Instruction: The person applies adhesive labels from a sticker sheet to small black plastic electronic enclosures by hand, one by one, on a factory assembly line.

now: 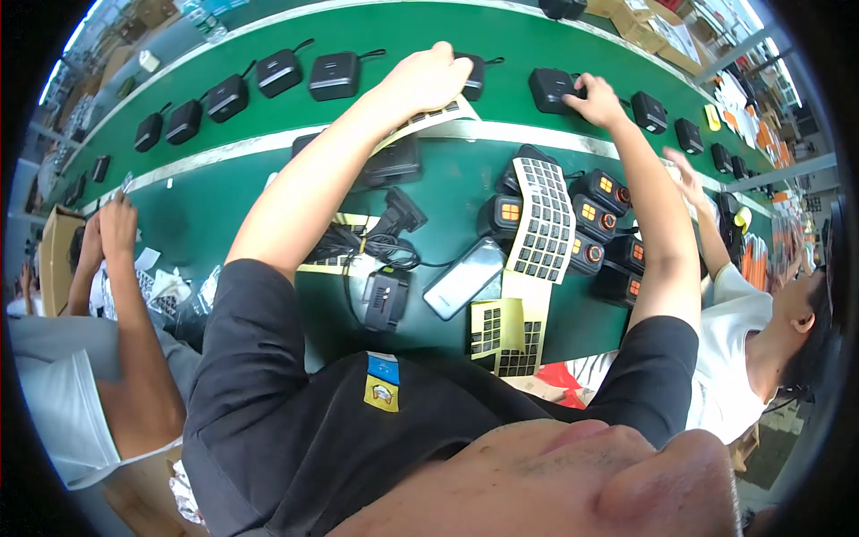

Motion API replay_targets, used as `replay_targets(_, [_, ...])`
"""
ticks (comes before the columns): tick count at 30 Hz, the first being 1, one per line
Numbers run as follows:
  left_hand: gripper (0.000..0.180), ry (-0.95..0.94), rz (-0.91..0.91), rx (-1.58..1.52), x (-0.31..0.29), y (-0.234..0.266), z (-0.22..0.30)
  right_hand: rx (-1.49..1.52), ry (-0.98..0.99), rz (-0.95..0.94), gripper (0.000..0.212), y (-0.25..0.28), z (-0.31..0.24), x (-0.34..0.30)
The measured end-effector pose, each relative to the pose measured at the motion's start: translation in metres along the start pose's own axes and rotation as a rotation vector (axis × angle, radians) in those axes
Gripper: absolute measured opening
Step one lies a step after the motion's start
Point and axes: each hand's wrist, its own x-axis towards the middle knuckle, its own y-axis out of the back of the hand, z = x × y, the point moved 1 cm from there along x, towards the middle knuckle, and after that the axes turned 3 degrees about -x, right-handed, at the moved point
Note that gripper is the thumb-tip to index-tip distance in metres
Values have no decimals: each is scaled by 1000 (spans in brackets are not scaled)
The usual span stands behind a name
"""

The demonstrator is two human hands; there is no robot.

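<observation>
Your right grip (578, 93), held apart, is at one case (546, 88), your left grip (452, 67), how closed I cannot tell, partly hides another case (474, 80), and the well-filled label sheet (546, 224) below them suggests much remains.

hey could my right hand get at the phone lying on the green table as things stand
Probably yes, after drawing back: your right hand is up at a black case, but the phone lies closer to you with nothing seen on top of it, and the label sheet sits beside it.
</observation>
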Motion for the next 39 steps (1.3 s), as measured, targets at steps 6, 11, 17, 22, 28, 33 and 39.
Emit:
replay_targets(6, [17, -63, 205, -259, -80, 69, -23, -168, -216, -230, 88, 8, -94, 17])
replay_targets(11, [13, -136, 255, -528, -109, 80, -24, -90, -163, -222, 98, -5, -128, 21])
replay_targets(17, [34, -204, 232, -604, -133, 90, -19, 656, 143, 72, 32, 88, -196, -31])
replay_targets(22, [43, -323, 149, -739, -142, 79, 5, 575, 402, 331, 44, 160, -278, -158])
replay_targets(28, [26, -469, 89, -728, -154, 67, 30, 108, 568, 724, 38, 160, -280, -184])
replay_targets(33, [24, -426, 47, -720, -155, 62, 37, 367, 681, 666, 28, 157, -273, -189])
replay_targets(39, [14, -535, 169, -500, -160, 62, 56, 617, 548, 483, 24, 155, -260, -195])
